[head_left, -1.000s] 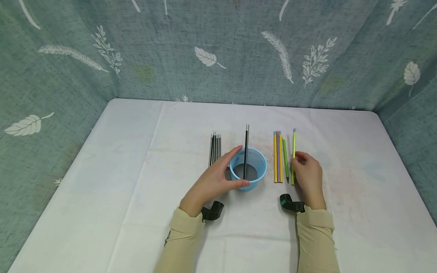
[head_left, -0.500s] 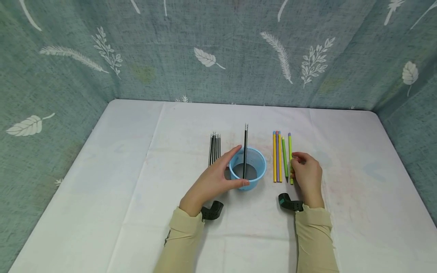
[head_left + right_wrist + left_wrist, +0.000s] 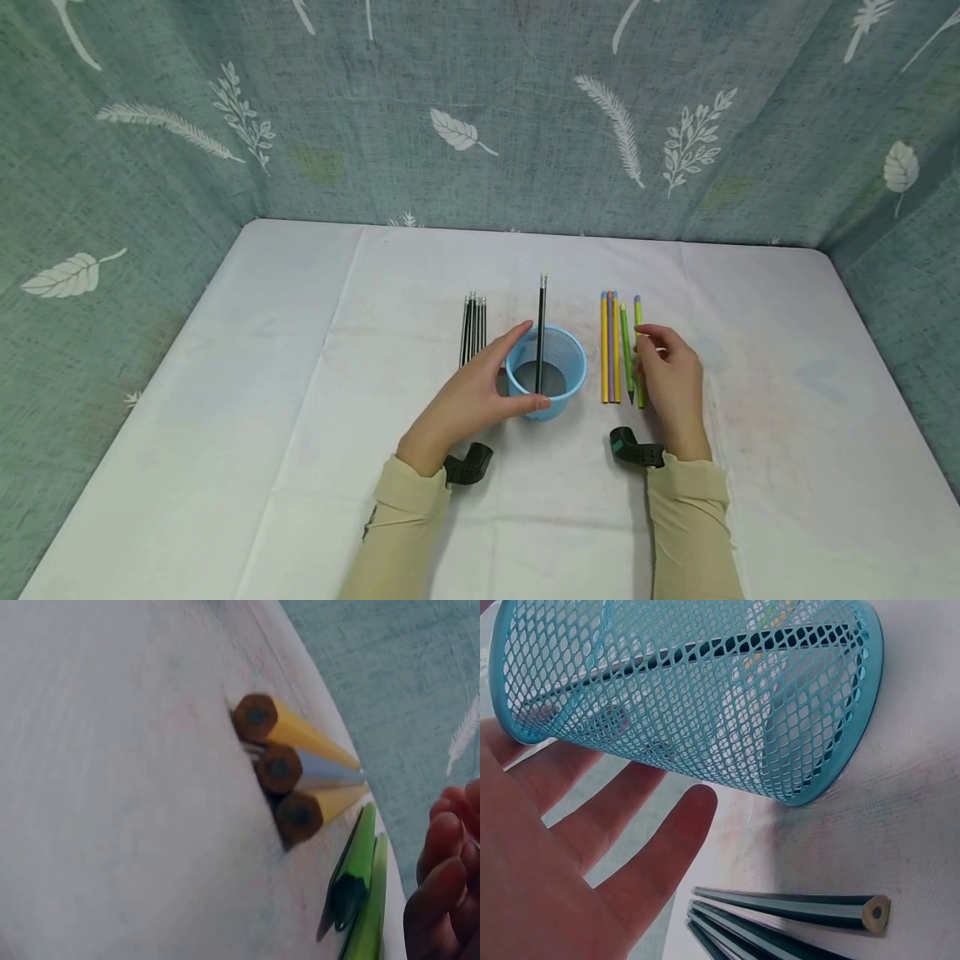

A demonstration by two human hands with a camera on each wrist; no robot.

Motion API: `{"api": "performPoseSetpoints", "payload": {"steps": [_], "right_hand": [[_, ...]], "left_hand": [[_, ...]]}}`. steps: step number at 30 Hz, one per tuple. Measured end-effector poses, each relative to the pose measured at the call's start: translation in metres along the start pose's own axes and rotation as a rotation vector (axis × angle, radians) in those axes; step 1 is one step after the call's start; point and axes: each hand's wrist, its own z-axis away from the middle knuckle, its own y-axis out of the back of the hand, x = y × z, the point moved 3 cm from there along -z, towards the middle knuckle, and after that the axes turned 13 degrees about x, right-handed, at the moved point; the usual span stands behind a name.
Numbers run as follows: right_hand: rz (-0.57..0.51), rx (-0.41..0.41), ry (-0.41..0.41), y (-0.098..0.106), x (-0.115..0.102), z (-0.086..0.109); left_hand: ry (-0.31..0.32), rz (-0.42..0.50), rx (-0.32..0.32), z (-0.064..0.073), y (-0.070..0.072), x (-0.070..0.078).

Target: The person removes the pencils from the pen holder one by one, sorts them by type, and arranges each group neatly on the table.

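Note:
My left hand (image 3: 468, 398) holds a light-blue mesh pencil cup (image 3: 577, 387), thumb on the near side and fingers round the far left. Inside it a single black pencil (image 3: 541, 333) stands upright, its metal end above the rim. My right hand (image 3: 675, 385) is just right of a yellow-green pencil (image 3: 638, 310) with a purple end, lying on the cloth. In the right wrist view its bent fingers (image 3: 439, 877) appear apart from that pencil (image 3: 369, 930). A sharpened green pencil (image 3: 626, 350) lies beside it.
Two yellow pencils (image 3: 604, 350) with a purple pencil (image 3: 611, 350) between them lie right of the cup. Several black pencils (image 3: 473, 321) lie left of it, partly behind my left hand. White cloth (image 3: 337, 517) covers the table; a patterned curtain (image 3: 525, 183) hangs behind.
The yellow-green pencil has shifted left and slightly toward me, closer to the green one. My right fingers have come off it. My left hand and the cup have stayed put.

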Motion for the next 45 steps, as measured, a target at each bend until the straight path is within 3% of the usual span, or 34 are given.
{"api": "performPoseSetpoints", "payload": {"steps": [6, 11, 14, 26, 31, 35, 42, 45], "right_hand": [[-0.077, -0.061, 0.028, -0.007, -0.003, 0.004], [-0.109, -0.03, 0.107, -0.027, 0.014, -0.004], [-0.156, -0.039, 0.141, -0.034, 0.014, -0.003], [-0.343, -0.336, 0.259, -0.013, -0.064, 0.041], [-0.297, -0.485, 0.296, -0.026, -0.06, 0.044], [-0.238, -0.531, 0.308, -0.037, -0.051, 0.045], [-0.233, -0.586, 0.388, -0.039, -0.051, 0.048], [-0.231, -0.616, 0.417, -0.039, -0.052, 0.049]], "left_hand": [[0.011, 0.009, 0.005, -0.001, -0.002, -0.001], [0.006, 0.027, 0.017, -0.002, -0.004, -0.002], [0.005, 0.037, 0.028, -0.003, -0.005, -0.002], [0.012, 0.078, 0.091, -0.004, -0.008, -0.001], [0.012, 0.079, 0.09, -0.004, -0.008, 0.0], [0.047, 0.105, 0.09, -0.003, -0.009, 0.0], [-0.033, 0.148, 0.233, -0.004, -0.01, 0.007], [-0.031, 0.153, 0.284, -0.004, -0.011, 0.009]]}}
